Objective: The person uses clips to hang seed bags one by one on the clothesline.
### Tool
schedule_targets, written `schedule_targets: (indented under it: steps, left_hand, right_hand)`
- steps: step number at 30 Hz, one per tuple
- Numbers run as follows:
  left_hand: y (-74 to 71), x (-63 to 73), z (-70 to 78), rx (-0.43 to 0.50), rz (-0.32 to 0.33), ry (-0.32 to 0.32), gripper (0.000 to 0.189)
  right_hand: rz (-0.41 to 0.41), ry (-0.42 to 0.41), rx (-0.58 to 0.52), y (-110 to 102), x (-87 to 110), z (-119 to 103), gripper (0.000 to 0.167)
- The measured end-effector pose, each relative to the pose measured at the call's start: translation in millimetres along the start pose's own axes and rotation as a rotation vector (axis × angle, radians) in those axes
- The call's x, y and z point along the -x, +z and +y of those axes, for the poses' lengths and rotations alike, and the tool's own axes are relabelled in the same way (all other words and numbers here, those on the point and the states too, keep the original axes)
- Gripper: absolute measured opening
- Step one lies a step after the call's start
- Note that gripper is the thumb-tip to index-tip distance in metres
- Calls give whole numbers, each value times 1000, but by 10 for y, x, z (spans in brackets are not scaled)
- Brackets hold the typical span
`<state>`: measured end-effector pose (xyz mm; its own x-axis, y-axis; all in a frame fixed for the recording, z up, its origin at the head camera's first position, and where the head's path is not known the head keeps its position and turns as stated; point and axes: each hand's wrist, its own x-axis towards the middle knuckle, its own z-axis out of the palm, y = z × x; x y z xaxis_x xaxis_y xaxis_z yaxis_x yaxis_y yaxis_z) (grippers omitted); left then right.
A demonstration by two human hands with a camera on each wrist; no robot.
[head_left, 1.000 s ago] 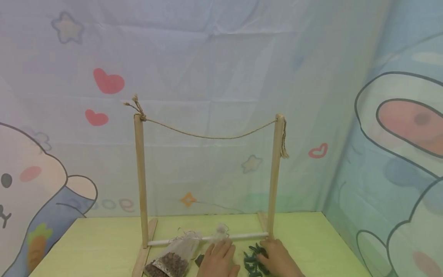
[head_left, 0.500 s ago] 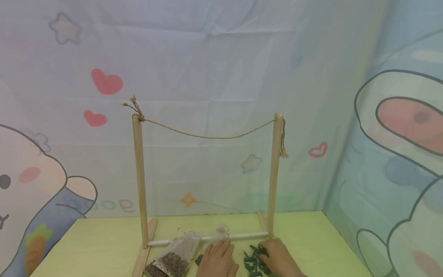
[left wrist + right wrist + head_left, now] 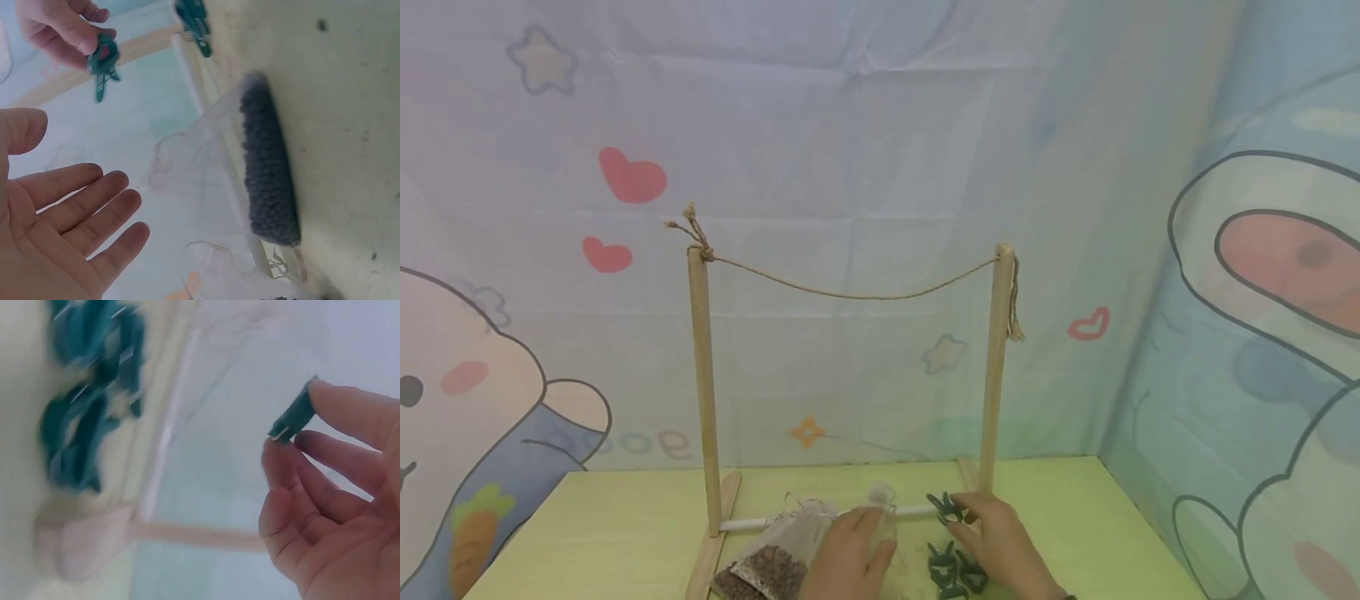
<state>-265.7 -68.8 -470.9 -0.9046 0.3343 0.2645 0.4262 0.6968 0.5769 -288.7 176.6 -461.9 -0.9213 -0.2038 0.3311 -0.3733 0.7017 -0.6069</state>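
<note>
My right hand (image 3: 1000,537) pinches a dark green plastic spring clip (image 3: 945,507) between thumb and fingertips, lifted above the table. In the right wrist view this clip (image 3: 294,417) is seen edge-on. Below that hand lies a small pile of similar green clips (image 3: 946,568). My left hand (image 3: 844,557) hovers over the mesh bags, thumb apart; in the left wrist view its fingers are extended and hold nothing. Near it lies a sheer bag of dark grey pellets (image 3: 269,169). A sheer bag of brown pebbles (image 3: 775,571) lies left of the left hand.
Behind the bags stands a frame with two wooden posts (image 3: 702,383), a white crossbar (image 3: 747,525) and a sagging rope (image 3: 850,296) tied between the post tops. A printed cloth backdrop (image 3: 850,167) rises behind the yellow table (image 3: 602,533).
My right hand has picked a green clip from the pile and raised it. My left hand has lifted off the bag of grey pellets and shifted slightly left.
</note>
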Motion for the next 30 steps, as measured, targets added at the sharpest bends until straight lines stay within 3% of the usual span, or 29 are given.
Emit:
schedule_targets:
  steps: [3, 10, 13, 19, 26, 30]
  left_hand:
    - [-59, -18, 17, 140, -20, -52, 59]
    - [-60, -27, -37, 470, -87, -84, 55]
    - [-52, -40, -53, 564, -111, -108, 54]
    - [-47, -41, -60, 608, -92, -59, 44]
    - [-56, -17, -46, 631, -83, -37, 44]
    - [-73, 3, -14, 621, -39, -33, 43]
  right_hand:
    - [31, -62, -59, -22, 21, -130, 31]
    - [68, -231, -212, 86, 56, -353, 29]
    - [56, -290, -264, 154, 79, -425, 30]
    - [48, -399, -320, 265, 82, -495, 30]
    - [23, -380, -343, 331, 77, -483, 33]
    - [4, -395, -359, 324, 73, -482, 35]
